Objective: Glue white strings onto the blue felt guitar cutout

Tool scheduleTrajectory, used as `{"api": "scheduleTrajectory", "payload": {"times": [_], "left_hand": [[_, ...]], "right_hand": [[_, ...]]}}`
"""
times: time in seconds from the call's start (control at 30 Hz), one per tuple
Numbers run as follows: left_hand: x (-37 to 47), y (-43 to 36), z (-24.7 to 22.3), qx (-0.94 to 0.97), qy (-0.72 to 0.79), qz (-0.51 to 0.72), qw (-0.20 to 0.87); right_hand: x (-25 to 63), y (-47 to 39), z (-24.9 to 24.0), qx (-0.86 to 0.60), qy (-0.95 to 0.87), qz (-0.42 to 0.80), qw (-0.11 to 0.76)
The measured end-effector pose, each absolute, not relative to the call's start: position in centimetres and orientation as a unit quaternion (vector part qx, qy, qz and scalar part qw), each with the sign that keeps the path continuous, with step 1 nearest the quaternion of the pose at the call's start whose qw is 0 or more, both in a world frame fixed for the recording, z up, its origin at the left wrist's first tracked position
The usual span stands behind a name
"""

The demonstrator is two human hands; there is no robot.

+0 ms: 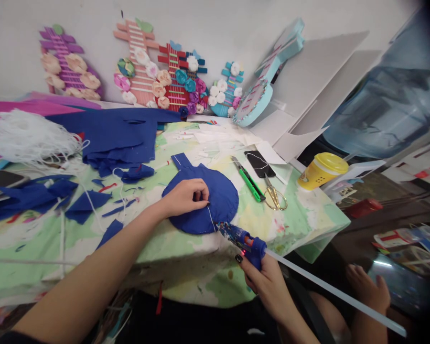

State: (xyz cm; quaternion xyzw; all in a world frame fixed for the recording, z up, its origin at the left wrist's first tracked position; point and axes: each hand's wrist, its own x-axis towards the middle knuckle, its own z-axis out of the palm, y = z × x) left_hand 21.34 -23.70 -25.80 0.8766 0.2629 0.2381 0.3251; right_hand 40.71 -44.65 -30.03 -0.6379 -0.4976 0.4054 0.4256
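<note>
- Pinching a white cord point(211, 216) between closed fingers, the left hand point(186, 197) is over the round blue piece point(222, 184), which lies near the front edge of the table point(297, 217).
- From where I stand, the right hand point(267, 279) has its fingers wrapped round a blue glue gun point(258, 247), its nozzle at the blue piece's near right rim; I cannot tell whether it touches.
- A long pale glue stick point(337, 287) juts from the gun's back, away from the blue piece.
- Right of the blue piece lie a green cutter point(250, 181), gold-handled scissors point(272, 193) and a dark phone point(261, 165); farther right stands a yellow-lidded cup point(315, 174).
- Left of the blue piece are blue scraps point(88, 205) and a heap of white string point(32, 138).
- Behind it, flowered guitar shapes point(175, 79) lean against the wall.
</note>
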Motion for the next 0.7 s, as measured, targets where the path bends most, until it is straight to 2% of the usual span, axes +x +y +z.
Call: {"api": "scheduleTrajectory", "payload": {"times": [0.13,0.7], "left_hand": [[21.38,-23.68,-25.88,0.875,0.263,0.239,0.328],[21.36,-23.61,-25.83,0.878,0.269,0.236,0.317]], "right_hand": [[40.83,-44.95,-29.83,-0.660,-0.503,0.403,0.385],[40.70,-44.53,-30.36,-0.653,-0.508,0.400,0.395]]}}
